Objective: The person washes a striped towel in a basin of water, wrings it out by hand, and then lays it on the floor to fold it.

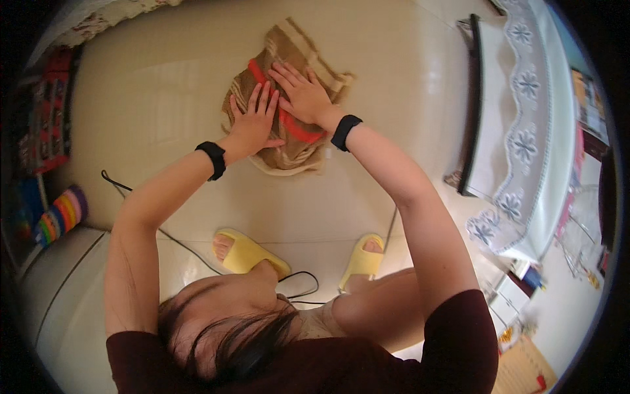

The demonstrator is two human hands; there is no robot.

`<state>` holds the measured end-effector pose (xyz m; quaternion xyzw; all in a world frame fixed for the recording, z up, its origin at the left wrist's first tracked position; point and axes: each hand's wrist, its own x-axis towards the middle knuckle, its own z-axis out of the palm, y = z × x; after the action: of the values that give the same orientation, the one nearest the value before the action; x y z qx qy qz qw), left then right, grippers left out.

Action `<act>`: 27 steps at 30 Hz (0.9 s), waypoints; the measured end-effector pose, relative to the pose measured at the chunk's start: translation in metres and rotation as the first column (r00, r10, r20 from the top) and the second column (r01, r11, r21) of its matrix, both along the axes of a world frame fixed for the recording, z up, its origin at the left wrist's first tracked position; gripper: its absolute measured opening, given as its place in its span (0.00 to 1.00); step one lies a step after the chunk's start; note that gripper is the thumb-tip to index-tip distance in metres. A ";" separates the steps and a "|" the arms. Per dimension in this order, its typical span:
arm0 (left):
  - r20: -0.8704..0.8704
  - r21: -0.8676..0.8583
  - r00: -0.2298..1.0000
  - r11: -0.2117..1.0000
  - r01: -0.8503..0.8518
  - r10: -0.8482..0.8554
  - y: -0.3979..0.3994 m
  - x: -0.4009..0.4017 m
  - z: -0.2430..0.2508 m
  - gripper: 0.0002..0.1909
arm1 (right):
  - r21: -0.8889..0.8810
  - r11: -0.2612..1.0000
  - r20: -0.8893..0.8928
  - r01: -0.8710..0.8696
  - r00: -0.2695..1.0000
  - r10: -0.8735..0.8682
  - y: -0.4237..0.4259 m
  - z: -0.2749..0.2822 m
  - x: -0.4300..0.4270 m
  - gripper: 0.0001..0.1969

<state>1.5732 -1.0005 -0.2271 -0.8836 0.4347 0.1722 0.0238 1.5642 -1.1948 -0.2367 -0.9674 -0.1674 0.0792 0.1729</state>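
A brown towel-like cloth with cream stripes and a red band lies crumpled on the tiled floor. My left hand presses flat on its left part, fingers spread. Beside it, my right hand rests palm down across the cloth's upper middle, its fingers pointing up and to the left. The fingertips of the left hand come close to the right thumb. Neither hand grips the fabric visibly. Both wrists wear black bands, and some of the cloth is hidden beneath the hands.
Yellow slippers are on my feet. A black cable runs over the floor near them. At right stands a low white table with a flower-patterned lace cloth. Multicoloured rings and a red patterned item are at left.
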 end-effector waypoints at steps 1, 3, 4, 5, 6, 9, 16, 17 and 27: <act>-0.021 0.111 0.999 0.994 -0.021 0.024 0.002 0.010 0.008 0.63 | -0.039 0.997 0.103 0.066 0.993 -0.062 0.010 -0.009 0.003 0.31; -0.009 0.184 0.998 0.981 -0.062 0.064 0.019 0.036 0.005 0.64 | -0.071 0.984 0.203 0.162 0.968 -0.145 0.026 -0.023 0.016 0.30; -0.019 0.214 0.995 0.973 -0.089 0.095 0.018 0.046 0.006 0.64 | -0.038 0.987 0.213 0.159 0.966 -0.148 0.029 -0.025 0.023 0.30; -0.050 0.182 0.977 0.964 -0.193 0.205 0.014 0.053 0.005 0.62 | -0.074 0.987 0.247 0.144 0.961 -0.122 0.031 -0.028 0.033 0.30; -0.033 0.210 0.979 0.959 -0.189 0.201 0.008 0.053 0.001 0.62 | -0.106 0.985 0.276 0.136 0.956 -0.102 0.037 -0.029 0.043 0.29; 0.047 0.026 0.741 0.741 -0.672 0.670 -0.001 0.045 -0.026 0.54 | -0.162 0.987 0.298 -0.006 0.953 0.055 0.049 -0.019 0.082 0.27; 0.218 -0.226 0.554 0.594 -0.772 0.803 -0.024 0.037 -0.051 0.45 | -0.183 0.960 0.265 -0.214 0.929 0.257 0.044 -0.037 0.113 0.27; 0.274 -0.266 0.530 0.593 -0.760 0.803 -0.030 0.051 -0.058 0.44 | -0.164 0.978 0.318 -0.126 0.932 0.173 0.043 -0.038 0.122 0.27; 0.119 -0.341 0.924 0.889 -0.307 0.365 -0.138 0.182 -0.041 0.39 | 0.100 0.920 0.328 0.378 0.861 -0.389 -0.109 -0.023 0.146 0.29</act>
<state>1.7553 -1.1385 -0.2680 -0.9497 0.2928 0.0217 -0.1091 1.7100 -1.3036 -0.2599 -0.9772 -0.0003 -0.1287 0.1690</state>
